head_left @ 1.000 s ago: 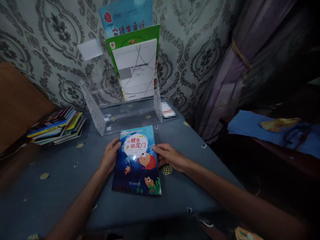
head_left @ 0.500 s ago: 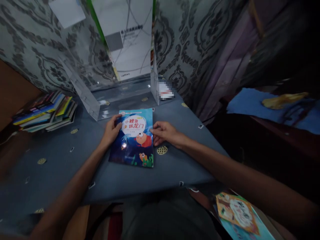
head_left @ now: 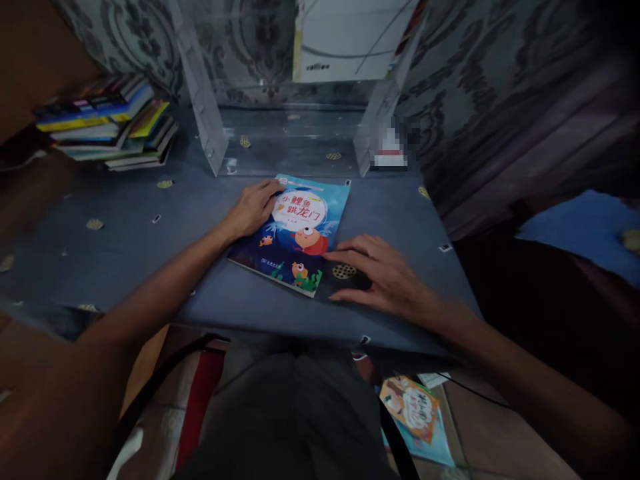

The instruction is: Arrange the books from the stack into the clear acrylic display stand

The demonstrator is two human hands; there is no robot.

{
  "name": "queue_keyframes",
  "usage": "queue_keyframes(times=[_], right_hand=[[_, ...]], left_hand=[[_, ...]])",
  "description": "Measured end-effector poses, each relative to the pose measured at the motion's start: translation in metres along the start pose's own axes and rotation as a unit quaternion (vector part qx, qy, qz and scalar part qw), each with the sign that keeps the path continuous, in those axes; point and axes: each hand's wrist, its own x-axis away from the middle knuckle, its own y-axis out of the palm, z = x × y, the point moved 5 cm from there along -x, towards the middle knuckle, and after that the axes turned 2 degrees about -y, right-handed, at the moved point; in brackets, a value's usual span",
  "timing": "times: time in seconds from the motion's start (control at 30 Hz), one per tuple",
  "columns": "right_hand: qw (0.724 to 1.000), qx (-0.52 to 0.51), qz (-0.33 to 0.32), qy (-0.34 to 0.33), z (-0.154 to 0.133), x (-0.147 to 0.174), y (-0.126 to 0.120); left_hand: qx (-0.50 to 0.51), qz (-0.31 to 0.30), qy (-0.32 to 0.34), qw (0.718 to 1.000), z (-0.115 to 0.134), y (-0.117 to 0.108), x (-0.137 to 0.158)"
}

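A thin children's picture book (head_left: 295, 233) with a blue cover, a red fish and Chinese lettering lies slightly turned on the dark cloth-covered table. My left hand (head_left: 254, 208) grips its upper left edge, fingertips over the cover. Beside the lower right edge is my right hand (head_left: 380, 277), open, thumb and fingers apart, with a fingertip close to or touching the cover's edge. Nothing is held in it.
A clear acrylic stand (head_left: 205, 127) stands at the back, holding a white booklet (head_left: 345, 47). Stacked books (head_left: 107, 123) are at the far left. More picture books (head_left: 413, 410) lie below the table's front edge. A pixelated patch (head_left: 390, 150) hides something right of the stand.
My right hand has let go of the book's right edge and spread its fingers. The book has turned a little, its lower end swinging left. The view has tilted down.
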Motion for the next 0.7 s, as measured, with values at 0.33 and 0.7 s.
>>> queue_keyframes(times=[0.33, 0.7], right_hand=[[0.982, 0.074, -0.064, -0.164, -0.032, -0.025, 0.011], [0.989, -0.018, 0.019, -0.148, -0.026, -0.025, 0.007]], left_hand=[[-0.007, 0.002, 0.015, 1.000, -0.001, 0.003, 0.002], [-0.008, -0.013, 0.003, 1.000, -0.001, 0.005, 0.001]])
